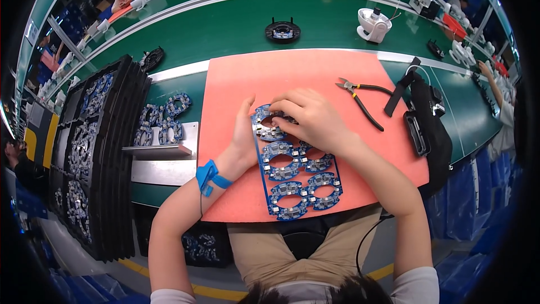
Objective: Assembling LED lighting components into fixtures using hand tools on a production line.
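Note:
A panel of blue ring-shaped circuit boards point(280, 158) lies over the pink mat in front of me, several rings joined in two columns. My left hand point(245, 135) is at its upper left edge, holding it, with one digit pointing up and the other fingers mostly hidden. Over the panel's far end is my right hand point(312, 117), its fingers bent down onto a ring and covering part of the top row. A blue wrist strap point(211, 178) with a thin cord circles my left wrist. To the right, diagonal cutters point(361, 100) with yellow-and-black handles lie on the mat, jaws apart.
Loose ring boards point(163, 118) sit around a metal block point(163, 160) at left, beside stacked black trays point(93, 152) of boards. Beyond the pink mat point(236, 79), the green belt point(225, 34) carries a black round part point(282, 31) and a white camera-like unit point(373, 25). A black device point(421, 118) stands right.

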The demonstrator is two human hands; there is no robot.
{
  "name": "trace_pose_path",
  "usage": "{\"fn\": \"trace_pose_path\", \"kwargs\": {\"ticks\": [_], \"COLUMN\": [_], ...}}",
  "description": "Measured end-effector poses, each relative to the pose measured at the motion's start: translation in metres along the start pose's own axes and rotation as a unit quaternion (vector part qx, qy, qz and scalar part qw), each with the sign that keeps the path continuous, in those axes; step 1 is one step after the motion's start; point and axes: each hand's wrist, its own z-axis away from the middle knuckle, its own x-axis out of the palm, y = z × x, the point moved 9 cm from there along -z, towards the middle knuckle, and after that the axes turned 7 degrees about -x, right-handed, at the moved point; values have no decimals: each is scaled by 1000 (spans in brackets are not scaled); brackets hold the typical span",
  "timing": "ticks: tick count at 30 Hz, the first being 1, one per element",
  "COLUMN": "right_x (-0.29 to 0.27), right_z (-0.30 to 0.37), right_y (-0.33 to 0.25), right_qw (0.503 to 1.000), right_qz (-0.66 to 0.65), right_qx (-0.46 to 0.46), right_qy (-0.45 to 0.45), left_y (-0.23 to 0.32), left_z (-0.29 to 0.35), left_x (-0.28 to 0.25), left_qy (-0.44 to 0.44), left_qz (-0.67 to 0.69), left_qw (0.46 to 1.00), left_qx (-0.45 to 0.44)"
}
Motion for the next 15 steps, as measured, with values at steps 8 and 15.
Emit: {"fn": "trace_pose_path", "kwargs": {"ticks": [8,15], "right_x": [9,4], "right_z": [10,2], "right_y": [14,-8], "right_qw": [997,1000], "right_qz": [-48,-4], "right_qx": [60,-15], "right_qy": [19,12], "left_y": [-7,-6], "left_z": [-2,0], "left_x": [0,8], "left_qy": [32,5], "left_qz": [-6,7], "left_qw": [999,1000], "left_qx": [-18,-6]}}
